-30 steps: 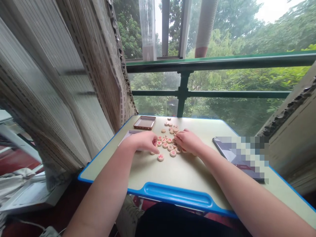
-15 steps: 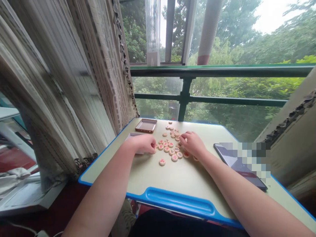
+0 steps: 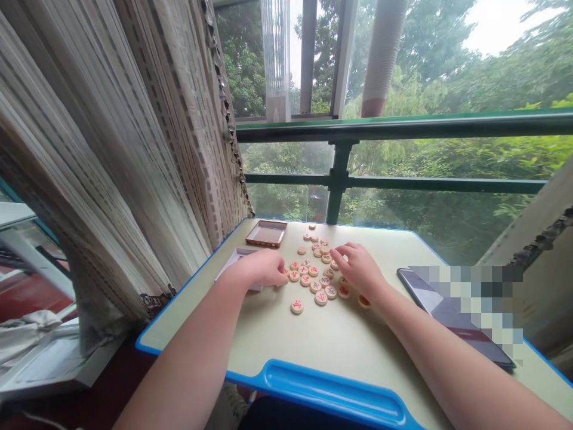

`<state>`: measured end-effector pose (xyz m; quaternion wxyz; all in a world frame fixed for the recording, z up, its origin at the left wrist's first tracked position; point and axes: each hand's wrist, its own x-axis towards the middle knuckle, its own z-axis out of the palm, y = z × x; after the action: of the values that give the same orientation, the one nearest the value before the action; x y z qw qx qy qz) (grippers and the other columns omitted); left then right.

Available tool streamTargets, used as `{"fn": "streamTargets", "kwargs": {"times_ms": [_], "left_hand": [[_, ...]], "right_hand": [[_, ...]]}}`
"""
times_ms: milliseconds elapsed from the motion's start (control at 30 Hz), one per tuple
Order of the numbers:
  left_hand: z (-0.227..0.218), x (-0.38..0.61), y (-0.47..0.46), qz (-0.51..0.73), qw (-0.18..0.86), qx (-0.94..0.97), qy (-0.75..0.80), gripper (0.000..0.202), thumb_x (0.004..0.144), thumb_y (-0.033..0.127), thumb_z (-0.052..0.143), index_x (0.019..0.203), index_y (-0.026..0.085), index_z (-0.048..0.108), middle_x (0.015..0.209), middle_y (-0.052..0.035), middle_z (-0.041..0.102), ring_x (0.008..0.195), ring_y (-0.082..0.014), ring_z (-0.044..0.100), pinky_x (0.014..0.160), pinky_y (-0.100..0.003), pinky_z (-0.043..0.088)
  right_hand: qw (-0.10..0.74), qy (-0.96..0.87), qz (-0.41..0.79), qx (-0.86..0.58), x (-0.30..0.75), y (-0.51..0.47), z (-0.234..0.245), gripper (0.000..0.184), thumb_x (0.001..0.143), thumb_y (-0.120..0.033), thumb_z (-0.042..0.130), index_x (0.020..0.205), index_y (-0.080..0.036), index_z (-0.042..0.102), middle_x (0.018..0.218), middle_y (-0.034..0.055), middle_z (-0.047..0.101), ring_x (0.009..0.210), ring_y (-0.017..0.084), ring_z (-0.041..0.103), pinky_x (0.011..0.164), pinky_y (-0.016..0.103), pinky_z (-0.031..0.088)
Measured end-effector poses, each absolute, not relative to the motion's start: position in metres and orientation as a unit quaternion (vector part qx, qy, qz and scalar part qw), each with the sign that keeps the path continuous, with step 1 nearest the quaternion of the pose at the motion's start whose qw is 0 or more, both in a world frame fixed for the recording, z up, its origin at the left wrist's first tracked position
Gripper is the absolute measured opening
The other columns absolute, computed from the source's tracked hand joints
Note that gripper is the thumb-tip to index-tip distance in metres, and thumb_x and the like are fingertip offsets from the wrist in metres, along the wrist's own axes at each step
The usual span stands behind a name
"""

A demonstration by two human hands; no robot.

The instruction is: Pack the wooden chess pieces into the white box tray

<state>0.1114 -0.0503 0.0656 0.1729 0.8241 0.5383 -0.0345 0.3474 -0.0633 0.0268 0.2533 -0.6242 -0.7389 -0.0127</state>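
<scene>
Round wooden Chinese chess pieces (image 3: pixel 305 280) with red or dark characters lie loosely grouped in the middle of the table. My left hand (image 3: pixel 267 269) is at the left edge of the group, its fingers curled down around a Chinese chess piece (image 3: pixel 286 273) that only partly shows. On the right, my right hand (image 3: pixel 357 266) hovers low over the group, with thumb and forefinger apart beside a few pieces. Its palm and wrist partly cover other pieces, among them a red-marked one (image 3: pixel 364 301). A single red-marked piece (image 3: pixel 296 306) sits apart, nearer to me.
A shallow brown tray (image 3: pixel 265 242) stands at the far left, and a pale box (image 3: pixel 230 263) is partly behind my left hand. A dark tablet (image 3: pixel 452 316) lies on the right. The table (image 3: pixel 264 334) has a blue rim and a front groove (image 3: pixel 331 391). Curtains hang at the left.
The view has shifted slightly, so the table appears lower. Both hands stay by the same pieces; my right thumb and forefinger look a little more spread.
</scene>
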Motion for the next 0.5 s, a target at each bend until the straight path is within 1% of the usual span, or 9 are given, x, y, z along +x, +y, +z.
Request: {"fn": "streamTargets", "kwargs": {"times_ms": [67,167,233,300,367,500], "left_hand": [[0.067,0.110,-0.050,-0.036,0.189,0.819,0.540,0.017,0.063,0.033,0.056,0.068,0.019,0.065,0.068,-0.0018,0.064,0.057,-0.0143,0.052,0.049,-0.026,0.032],[0.068,0.110,-0.049,-0.043,0.216,0.824,0.522,0.020,0.065,0.034,0.054,0.067,0.019,0.065,0.065,-0.0011,0.063,0.056,-0.0136,0.051,0.049,-0.026,0.031],[0.068,0.110,-0.049,-0.042,0.236,0.827,0.508,0.021,0.067,0.035,0.052,0.068,0.019,0.065,0.066,-0.0004,0.063,0.056,-0.0131,0.051,0.050,-0.025,0.031],[0.067,0.111,-0.050,-0.042,0.231,0.830,0.506,0.022,0.068,0.036,0.051,0.069,0.019,0.065,0.065,-0.0002,0.062,0.056,-0.0128,0.050,0.049,-0.025,0.030],[0.067,0.110,-0.050,-0.046,0.206,0.835,0.508,0.022,0.069,0.036,0.050,0.068,0.018,0.063,0.063,-0.0004,0.060,0.054,-0.0127,0.048,0.048,-0.025,0.028],[0.063,0.112,-0.047,-0.021,0.168,0.843,0.510,0.024,0.071,0.037,0.049,0.066,0.017,0.061,0.063,-0.0012,0.060,0.053,-0.0124,0.047,0.047,-0.025,0.027]], "right_hand": [[0.232,-0.751,-0.014,-0.618,0.350,-0.057,0.024,0.039,0.090,-0.040,0.035,0.096,-0.018,0.067,0.101,0.0087,0.064,0.095,0.023,0.052,0.084,0.033,0.038],[0.182,-0.782,-0.007,-0.596,0.354,-0.048,0.017,0.042,0.089,-0.042,0.037,0.118,-0.022,0.058,0.125,0.0067,0.055,0.108,0.026,0.047,0.092,0.038,0.035],[0.160,-0.796,0.004,-0.584,0.355,-0.044,0.014,0.044,0.089,-0.044,0.036,0.124,-0.023,0.054,0.130,0.0051,0.053,0.112,0.027,0.045,0.095,0.039,0.033],[0.154,-0.800,0.005,-0.580,0.356,-0.044,0.013,0.045,0.089,-0.045,0.035,0.122,-0.023,0.056,0.125,0.0057,0.057,0.111,0.026,0.046,0.094,0.039,0.034],[0.156,-0.798,0.000,-0.582,0.356,-0.047,0.015,0.043,0.089,-0.047,0.036,0.116,-0.021,0.059,0.117,0.0069,0.061,0.108,0.026,0.048,0.091,0.037,0.036],[0.156,-0.784,-0.003,-0.602,0.355,-0.051,0.022,0.034,0.085,-0.044,0.045,0.105,-0.022,0.062,0.106,0.0069,0.065,0.098,0.024,0.053,0.079,0.032,0.040]]}}
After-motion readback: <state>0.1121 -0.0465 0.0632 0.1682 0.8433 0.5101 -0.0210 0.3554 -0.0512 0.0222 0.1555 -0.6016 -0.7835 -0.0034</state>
